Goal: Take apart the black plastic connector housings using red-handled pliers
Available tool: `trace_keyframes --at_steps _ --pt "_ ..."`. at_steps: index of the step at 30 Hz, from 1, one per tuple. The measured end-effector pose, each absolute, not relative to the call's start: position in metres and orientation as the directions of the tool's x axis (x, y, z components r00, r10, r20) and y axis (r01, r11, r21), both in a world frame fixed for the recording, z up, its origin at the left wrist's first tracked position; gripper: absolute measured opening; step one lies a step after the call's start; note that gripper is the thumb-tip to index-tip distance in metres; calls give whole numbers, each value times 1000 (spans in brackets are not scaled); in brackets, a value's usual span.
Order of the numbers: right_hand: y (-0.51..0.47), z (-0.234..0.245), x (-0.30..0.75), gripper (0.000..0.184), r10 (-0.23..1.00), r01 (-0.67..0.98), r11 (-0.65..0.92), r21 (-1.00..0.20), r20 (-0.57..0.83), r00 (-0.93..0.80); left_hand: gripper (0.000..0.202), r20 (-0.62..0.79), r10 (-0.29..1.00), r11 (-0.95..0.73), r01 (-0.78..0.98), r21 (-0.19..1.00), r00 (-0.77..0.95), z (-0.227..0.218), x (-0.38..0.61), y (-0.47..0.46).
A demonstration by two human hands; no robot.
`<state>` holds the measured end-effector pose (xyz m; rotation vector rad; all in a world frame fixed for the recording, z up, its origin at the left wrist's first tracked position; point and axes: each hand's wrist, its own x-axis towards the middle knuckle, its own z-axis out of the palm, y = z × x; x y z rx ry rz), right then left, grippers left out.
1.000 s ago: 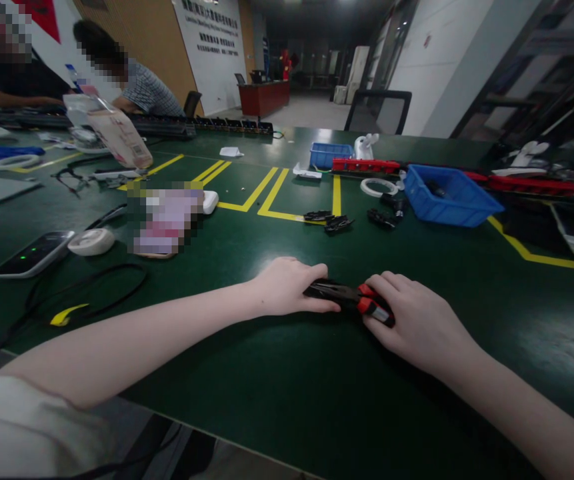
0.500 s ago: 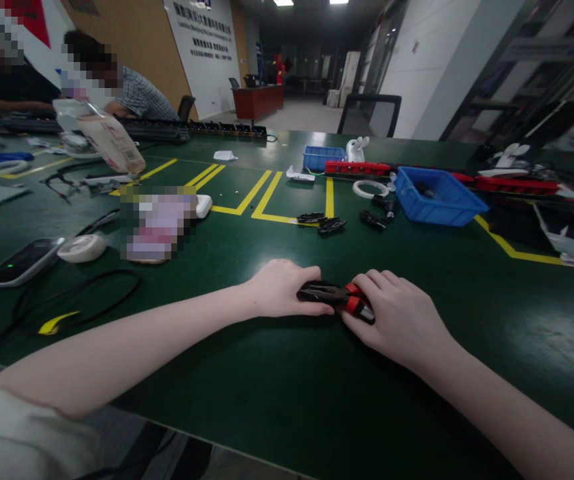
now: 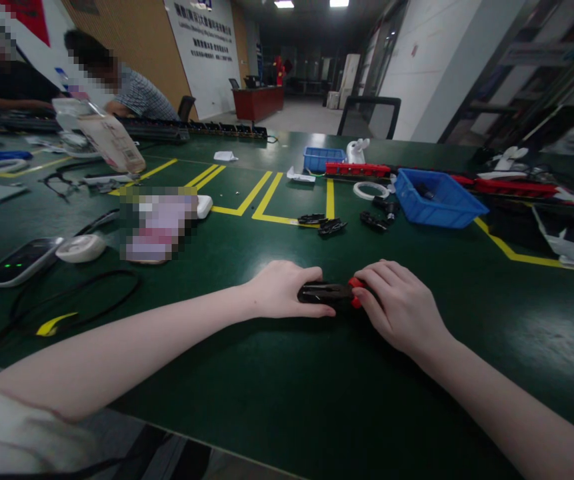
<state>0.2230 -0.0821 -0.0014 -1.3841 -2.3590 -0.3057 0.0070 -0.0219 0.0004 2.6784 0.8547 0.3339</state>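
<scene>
Both my hands rest on the green table (image 3: 287,400) around one small black and red part (image 3: 329,293). My left hand (image 3: 281,288) grips the black end, thumb below and fingers over the top. My right hand (image 3: 401,307) covers the red end with curled fingers; only a sliver of red shows between the hands. The part lies flat on the table surface. How it is built under my fingers is hidden.
Several small black parts (image 3: 324,223) lie beyond my hands near yellow floor-tape lines. A blue bin (image 3: 437,197) and a smaller blue bin (image 3: 323,158) stand farther back with red strips (image 3: 357,169). Left: a device with green lights (image 3: 17,261), a black cable (image 3: 77,297). Two people sit far left.
My right hand has slid left over the red end, hiding most of it. The left hand and the black end have stayed in place.
</scene>
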Motion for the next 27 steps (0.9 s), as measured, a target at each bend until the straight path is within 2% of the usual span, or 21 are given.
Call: trace_keyframes --at_steps 15,27 --pt "-82 0 222 39 808 869 493 -47 394 -437 45 115 607 -754 524 395 787 2 7 -22" --pt "-79 -5 225 41 751 839 544 -6 450 -484 48 78 478 -827 418 376 875 -2 3 -17"
